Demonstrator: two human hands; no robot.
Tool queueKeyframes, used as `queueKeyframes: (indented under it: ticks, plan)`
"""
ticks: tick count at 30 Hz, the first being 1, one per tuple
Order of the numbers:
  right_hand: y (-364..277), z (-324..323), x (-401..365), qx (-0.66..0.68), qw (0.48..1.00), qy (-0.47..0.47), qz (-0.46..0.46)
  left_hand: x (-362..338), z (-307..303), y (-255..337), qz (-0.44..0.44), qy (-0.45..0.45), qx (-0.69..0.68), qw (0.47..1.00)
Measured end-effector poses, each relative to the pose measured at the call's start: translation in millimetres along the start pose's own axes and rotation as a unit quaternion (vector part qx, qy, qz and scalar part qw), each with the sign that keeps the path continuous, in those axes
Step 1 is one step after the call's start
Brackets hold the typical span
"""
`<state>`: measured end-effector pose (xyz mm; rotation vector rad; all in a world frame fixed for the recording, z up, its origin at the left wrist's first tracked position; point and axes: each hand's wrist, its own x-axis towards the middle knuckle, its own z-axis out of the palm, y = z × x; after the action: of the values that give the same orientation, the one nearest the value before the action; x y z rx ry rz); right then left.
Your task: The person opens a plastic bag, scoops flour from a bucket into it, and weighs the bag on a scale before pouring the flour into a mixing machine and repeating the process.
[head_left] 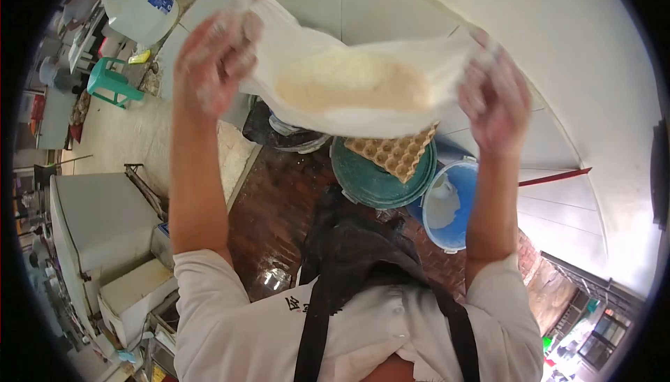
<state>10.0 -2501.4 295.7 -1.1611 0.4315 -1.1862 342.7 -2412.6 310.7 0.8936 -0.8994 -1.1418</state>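
Note:
A floppy white sheet hangs stretched between my two hands, with a wide pale-yellow oval patch across its middle. My left hand closes on its upper left corner, fingers curled and dusted with white powder. At the opposite end my right hand, just as powdery, grips the other side and is slightly blurred by motion. Whether the sheet is cloth, plastic or dough I cannot tell. Below its lower edge, a cardboard egg tray rests on a green round lid.
A blue bucket with whitish contents stands by the lid. Left of it sits a container with black plastic. A green stool, a large translucent jug and a white cabinet are farther left. The brick floor looks wet.

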Motion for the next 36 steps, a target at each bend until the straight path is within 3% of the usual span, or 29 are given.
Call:
queueKeyframes:
  ticks: [2,6,15,23,26,29,32,35,36]
  plan:
    - [29.2,26.5,36.5,0.010,1.000,0.000,0.023,30.6,-29.9,15.8,0.018,0.063,0.050,0.997]
    - [83.6,67.8,96.4,0.032,0.997,-0.030,0.065,80.0,-108.2,24.4,-0.001,0.040,0.004,0.999]
    - [190.3,59.7,173.9,-0.113,0.979,-0.059,0.158,147.4,-205.7,-32.5,-0.057,0.113,0.051,0.991]
    - [210.0,35.8,189.8,-0.193,0.967,-0.043,0.162,168.5,-233.1,-57.7,-0.058,0.133,0.079,0.986]
    - [205.5,35.4,193.9,-0.329,0.919,-0.059,0.210,169.7,-230.8,-57.6,-0.050,0.150,0.108,0.981]
    - [207.4,40.4,191.4,-0.322,0.918,-0.093,0.213,171.7,-230.3,-58.8,-0.072,0.148,0.142,0.976]
    - [215.3,62.6,177.5,-0.200,0.963,-0.083,0.163,161.7,-213.1,-65.8,-0.039,0.149,0.279,0.948]
    - [216.2,96.8,176.3,-0.253,0.936,-0.100,0.225,158.8,-211.4,-93.8,-0.003,0.096,0.395,0.914]
    - [254.4,99.1,186.0,-0.212,0.949,-0.110,0.208,153.0,-189.2,-103.7,-0.002,0.105,0.447,0.889]
